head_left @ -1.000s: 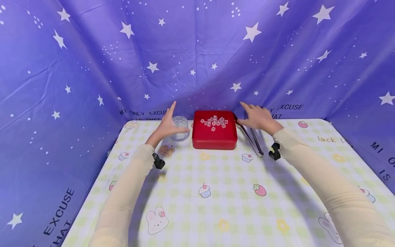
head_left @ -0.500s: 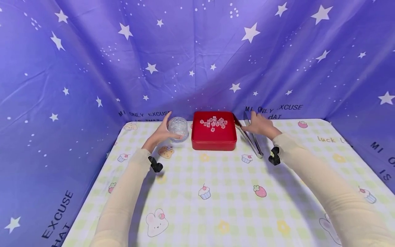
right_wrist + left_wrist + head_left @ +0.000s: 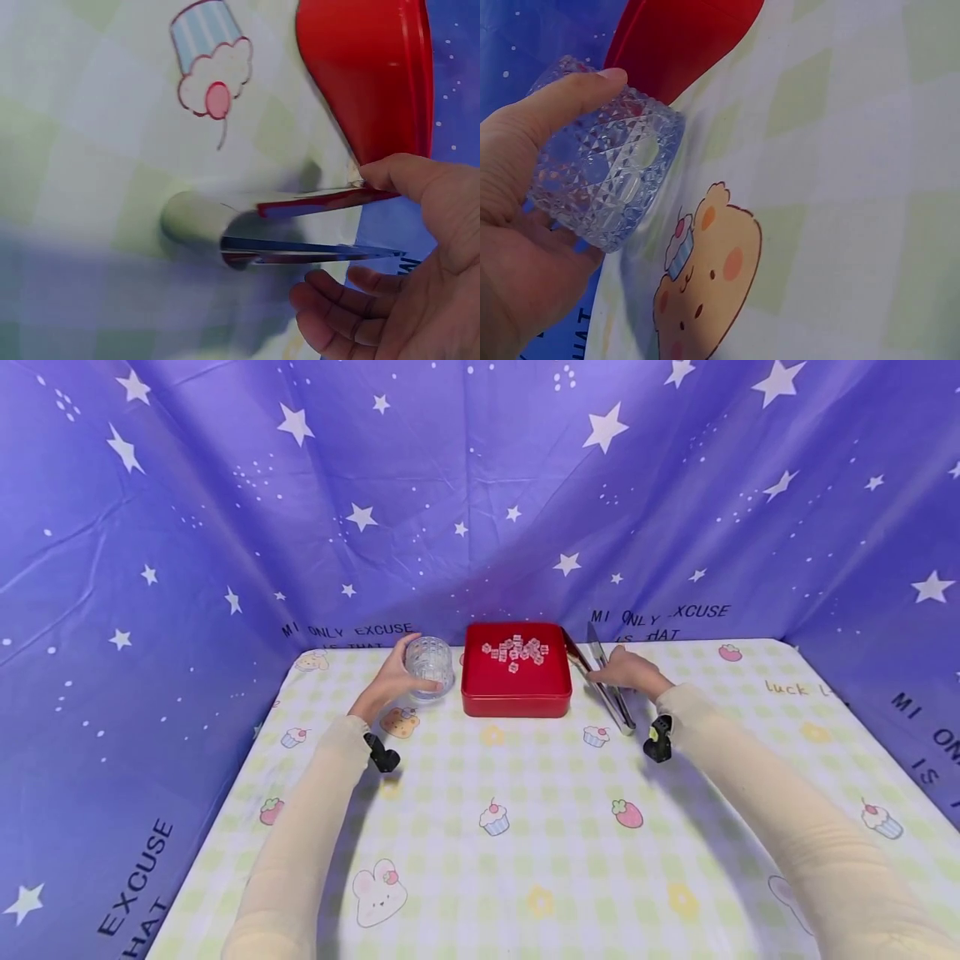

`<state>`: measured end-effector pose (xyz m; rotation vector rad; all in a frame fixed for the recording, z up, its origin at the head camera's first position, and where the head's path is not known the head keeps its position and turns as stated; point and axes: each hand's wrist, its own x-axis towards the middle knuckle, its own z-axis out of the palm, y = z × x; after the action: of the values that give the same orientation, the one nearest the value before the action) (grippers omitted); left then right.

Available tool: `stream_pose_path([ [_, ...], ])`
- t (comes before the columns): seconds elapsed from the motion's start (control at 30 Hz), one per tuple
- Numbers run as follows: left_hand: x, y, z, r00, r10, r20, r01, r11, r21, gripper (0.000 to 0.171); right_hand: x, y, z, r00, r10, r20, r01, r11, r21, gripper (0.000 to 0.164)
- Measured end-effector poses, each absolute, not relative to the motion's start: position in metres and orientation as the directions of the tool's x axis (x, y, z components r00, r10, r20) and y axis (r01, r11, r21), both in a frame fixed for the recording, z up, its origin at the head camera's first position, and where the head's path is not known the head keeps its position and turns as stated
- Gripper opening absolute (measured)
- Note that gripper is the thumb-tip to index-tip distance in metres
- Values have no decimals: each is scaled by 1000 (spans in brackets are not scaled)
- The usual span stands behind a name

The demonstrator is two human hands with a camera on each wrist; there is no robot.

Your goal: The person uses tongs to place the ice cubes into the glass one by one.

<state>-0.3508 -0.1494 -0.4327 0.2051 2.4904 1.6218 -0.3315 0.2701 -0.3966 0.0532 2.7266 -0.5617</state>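
My left hand (image 3: 387,681) grips a clear cut-glass cup (image 3: 431,662) at the back left of the table. In the left wrist view, the thumb lies across the cup's diamond-patterned side (image 3: 604,169) and the fingers go behind it. At the right, my right hand (image 3: 628,671) holds metal tongs (image 3: 199,221) between thumb and curled fingers. The thumb touches one arm of the tongs; the fingers lie by the other arm, and whether they all touch it is hard to tell. The tongs' arms stand apart. Between both hands sits a red box (image 3: 517,706) with several small clear cubes (image 3: 516,649) on top.
A checked tablecloth (image 3: 450,860) with cupcake, strawberry and rabbit prints covers the table. A purple star-printed curtain (image 3: 480,560) hangs right behind the box and along both sides.
My left hand has closed round the cup, which sits slightly further left in view. The right hand has come down onto the tongs, its fingers curling round them. The head view has shifted slightly.
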Motion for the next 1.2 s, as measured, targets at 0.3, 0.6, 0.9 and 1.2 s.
stream_pose_path([
  [0.3, -348, -145, -434, -986, 130, -108, -40, 441, 896, 104, -331, 270, -403, -939, -63, -339, 72, 926, -370, 40],
  [0.6, -346, -144, -436, -991, 102, -81, -33, 404, 914, 101, -329, 271, -404, -939, -49, -341, 91, 920, -382, 40],
  [0.9, -343, -140, -420, -999, -14, -31, -34, 374, 927, 99, -332, 268, -409, -936, -23, -351, 126, 910, -396, 38],
  [1.2, -319, -109, -363, -986, 131, 106, 144, 322, 936, 91, -329, 268, -405, -937, -14, -349, 135, 907, -399, 38],
])
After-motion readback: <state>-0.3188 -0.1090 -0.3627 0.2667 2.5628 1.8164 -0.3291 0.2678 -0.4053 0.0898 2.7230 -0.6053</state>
